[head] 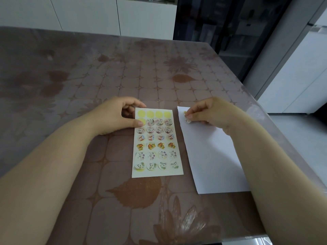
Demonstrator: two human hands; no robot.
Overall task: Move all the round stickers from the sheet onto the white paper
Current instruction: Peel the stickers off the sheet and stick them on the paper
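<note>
The sticker sheet (156, 144) lies flat in front of me with several rows of round picture stickers. Its top row and the first spot of the second row are bare yellow circles. My left hand (120, 115) holds the sheet's upper left corner, thumb pressed on its edge. The white paper (214, 160) lies to the right of the sheet. Over its top left corner, my right hand (208, 112) pinches a round sticker (188, 120) at the fingertips. Another sticker (185, 113) sits on the paper just above it, partly hidden by my fingers.
The table (123, 71) has a brown floral cover under a glossy clear layer. Its right edge runs close to the white paper. White cabinets and a dark glass-front cabinet (221, 23) stand beyond the far edge.
</note>
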